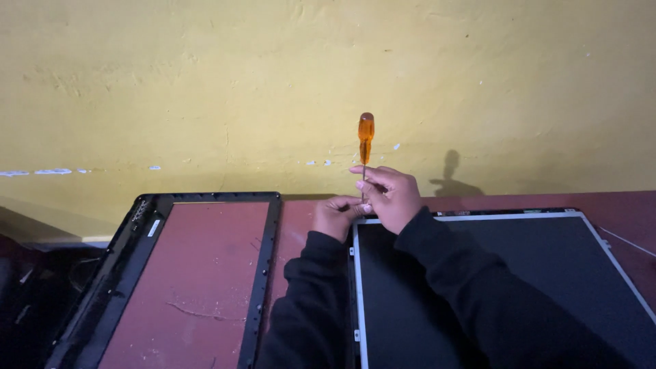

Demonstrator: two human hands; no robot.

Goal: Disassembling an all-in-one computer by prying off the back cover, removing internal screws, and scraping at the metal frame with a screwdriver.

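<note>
- Behind the reddish worktop (301, 225) rises a yellow wall (205, 82), with the screwdriver's shadow on it to the right.
- A dark screen panel (492, 273) lies right, partly covered by the right sleeve; an empty black bezel (263, 273) lies left.
- Both hands meet at the panel's top-left corner.
- Left hand (335, 215) is curled at the shaft's foot; its grip cannot be told.
- Right hand (389, 195) fingers pinch the shaft.
- The screwdriver (365, 140) stands upright, orange handle up, tip down.
</note>
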